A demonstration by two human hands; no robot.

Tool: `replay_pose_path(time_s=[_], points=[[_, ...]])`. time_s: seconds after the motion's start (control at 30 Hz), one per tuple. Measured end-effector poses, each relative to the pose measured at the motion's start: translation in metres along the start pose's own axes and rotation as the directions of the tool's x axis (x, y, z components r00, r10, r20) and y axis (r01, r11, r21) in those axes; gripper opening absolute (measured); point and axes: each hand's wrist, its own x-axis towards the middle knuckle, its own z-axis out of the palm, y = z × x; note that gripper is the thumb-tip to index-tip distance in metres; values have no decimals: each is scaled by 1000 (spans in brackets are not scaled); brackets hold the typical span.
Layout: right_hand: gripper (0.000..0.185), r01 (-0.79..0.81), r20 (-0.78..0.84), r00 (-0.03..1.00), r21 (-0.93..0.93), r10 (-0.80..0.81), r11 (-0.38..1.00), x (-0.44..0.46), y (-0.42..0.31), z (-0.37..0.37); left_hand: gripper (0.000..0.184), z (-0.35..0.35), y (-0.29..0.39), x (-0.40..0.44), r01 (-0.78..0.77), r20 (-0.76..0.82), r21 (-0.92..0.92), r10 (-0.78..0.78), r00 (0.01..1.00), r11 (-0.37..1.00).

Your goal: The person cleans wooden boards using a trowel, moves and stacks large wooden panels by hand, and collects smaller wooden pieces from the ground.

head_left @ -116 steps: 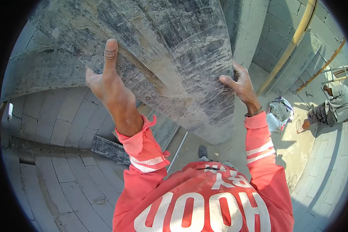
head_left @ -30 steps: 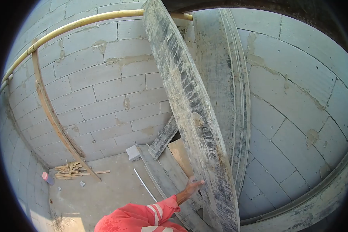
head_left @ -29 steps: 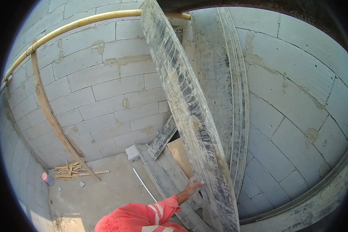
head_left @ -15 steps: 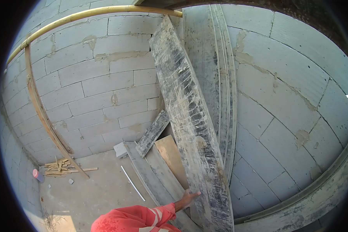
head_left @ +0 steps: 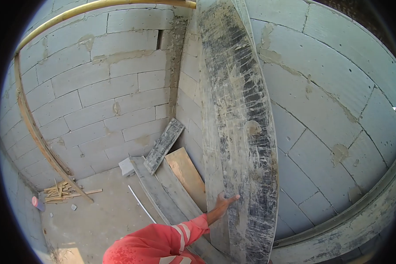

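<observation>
My left hand [head_left: 224, 204] grips the left edge of a long, mortar-stained board [head_left: 246, 145], with the thumb on its front face and the fingers behind the edge. The board stands nearly upright, in front of other tall boards [head_left: 211, 167] at the right-hand block wall. Its lower end runs out of the frame at the bottom. My right hand does not show.
Lower boards [head_left: 165, 189], a short dark board [head_left: 164, 146] and a tan panel [head_left: 187, 171] lie in the corner. A white rod [head_left: 141, 203], wood scraps [head_left: 59, 192] and a pink container [head_left: 38, 203] are on the floor. A bamboo pole [head_left: 88, 8] crosses above.
The board's top has swung right and its face has turned more toward the camera, now overlapping the tall boards behind. My left hand stays on its edge. The view has shifted slightly right.
</observation>
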Motion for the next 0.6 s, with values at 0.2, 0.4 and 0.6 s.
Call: replay_pose_path(time_s=[0.2, 0.4, 0.6], points=[[48, 86, -216, 976, 327, -14, 941, 53, -203, -108, 85, 14, 94, 48, -247, -179, 163, 274, 945, 955], [50, 150, -215, 974, 386, -69, 910, 124, -329, -145, 86, 0, 205, 140, -480, -105, 71, 485, 868, 874], [43, 153, -284, 958, 383, -42, 911, 192, -418, -132, 70, -18, 307, 206, -606, -66, 165, 622, 780, 778]])
